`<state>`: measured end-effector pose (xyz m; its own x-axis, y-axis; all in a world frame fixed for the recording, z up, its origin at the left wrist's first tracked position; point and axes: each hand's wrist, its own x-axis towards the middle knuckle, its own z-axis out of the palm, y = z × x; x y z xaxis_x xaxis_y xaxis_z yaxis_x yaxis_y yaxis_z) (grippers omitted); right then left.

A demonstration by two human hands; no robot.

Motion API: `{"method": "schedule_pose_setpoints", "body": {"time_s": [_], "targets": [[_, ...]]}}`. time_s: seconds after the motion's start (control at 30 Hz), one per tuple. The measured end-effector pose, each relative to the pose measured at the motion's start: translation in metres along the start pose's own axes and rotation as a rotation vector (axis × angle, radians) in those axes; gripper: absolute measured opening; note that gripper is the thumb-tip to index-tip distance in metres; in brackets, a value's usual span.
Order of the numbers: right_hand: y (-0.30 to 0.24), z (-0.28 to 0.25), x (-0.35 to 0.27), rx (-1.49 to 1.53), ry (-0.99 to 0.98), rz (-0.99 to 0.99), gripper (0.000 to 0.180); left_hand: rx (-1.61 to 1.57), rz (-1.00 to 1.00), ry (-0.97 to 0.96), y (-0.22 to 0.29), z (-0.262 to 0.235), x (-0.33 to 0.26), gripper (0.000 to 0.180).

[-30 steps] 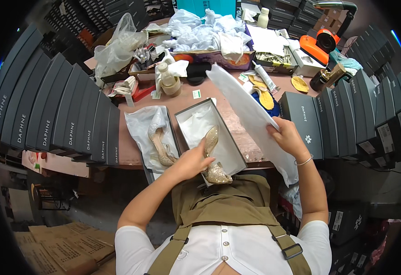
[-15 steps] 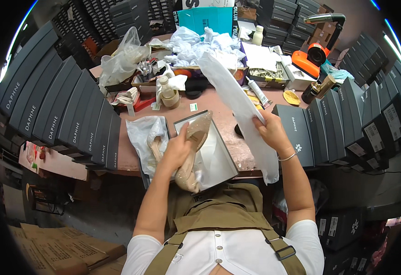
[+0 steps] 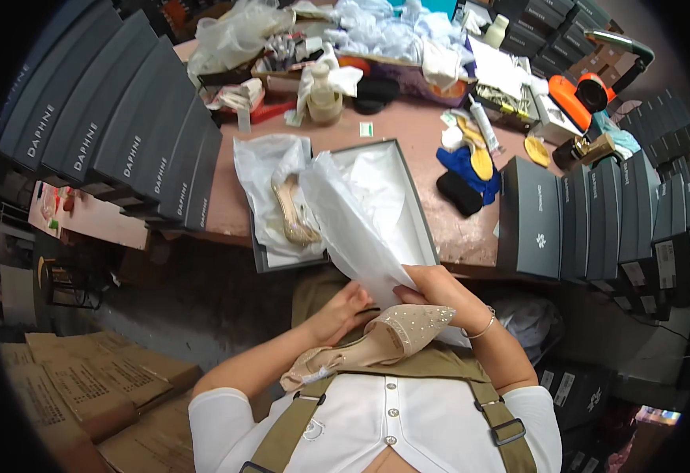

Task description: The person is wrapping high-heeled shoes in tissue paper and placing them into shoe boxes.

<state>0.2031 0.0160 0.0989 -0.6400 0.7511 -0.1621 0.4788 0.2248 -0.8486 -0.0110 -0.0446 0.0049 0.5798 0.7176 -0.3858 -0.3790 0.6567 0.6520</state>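
Observation:
A beige pointed shoe (image 3: pixel 420 327) with sparkling dots and a slingback strap lies tilted in front of my apron, its toe toward the right. My left hand (image 3: pixel 341 314) is curled behind it, apparently round its heel side; the shoe partly hides the grip. My right hand (image 3: pixel 440 293) pinches a long strip of white tissue paper (image 3: pixel 353 225), which slants up over the box. The matching shoe (image 3: pixel 296 209) rests on tissue in the left part of the open grey shoebox (image 3: pixel 420 197). White paper lines the right part.
Dark shoeboxes stand in rows at left (image 3: pixel 124 134) and right (image 3: pixel 530 213). Behind the open box are a pump bottle (image 3: pixel 325 98), a small green-white label (image 3: pixel 366 129), a tube (image 3: pixel 483 126), a blue cloth (image 3: pixel 471 169) and a black pad (image 3: pixel 459 193). Brown cartons (image 3: pixel 93 386) lie lower left.
The shoe has come from above the box down toward my body, its toe swinging right. My right hand has brought the tissue strip left and lower, closer to my left hand. The view has shifted.

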Motion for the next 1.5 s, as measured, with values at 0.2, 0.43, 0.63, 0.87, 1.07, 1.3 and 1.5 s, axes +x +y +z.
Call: {"method": "schedule_pose_setpoints", "body": {"time_s": [0.2, 0.43, 0.63, 0.87, 1.07, 1.3, 1.5], "targets": [[0.0, -0.006, -0.026, 0.132, 0.048, 0.139, 0.031, -0.15, 0.151, 0.119, 0.003, 0.017, 0.025, 0.05], [0.008, -0.011, -0.025, 0.314, -0.029, 0.107, 0.035, -0.415, 0.004, 0.055, 0.001, 0.021, 0.034, 0.055], [0.017, -0.021, -0.033, 0.217, 0.13, 0.186, 0.023, -0.323, 0.141, 0.231, -0.001, 0.015, 0.028, 0.042], [0.022, -0.014, -0.039, 0.115, 0.221, 0.094, 0.025, -0.437, 0.019, -0.037, 0.006, 0.014, 0.027, 0.074], [0.019, -0.027, -0.028, 0.051, 0.112, -0.032, 0.025, -0.331, -0.042, 0.08, 0.007, 0.014, 0.026, 0.077], [0.011, -0.029, -0.036, 0.047, 0.202, 0.076, 0.023, -0.173, 0.061, 0.067, 0.009, 0.018, 0.011, 0.071], [0.007, -0.033, -0.039, 0.021, 0.246, 0.028, 0.021, 0.748, -0.138, 0.087, 0.033, 0.022, 0.012, 0.055]]}}
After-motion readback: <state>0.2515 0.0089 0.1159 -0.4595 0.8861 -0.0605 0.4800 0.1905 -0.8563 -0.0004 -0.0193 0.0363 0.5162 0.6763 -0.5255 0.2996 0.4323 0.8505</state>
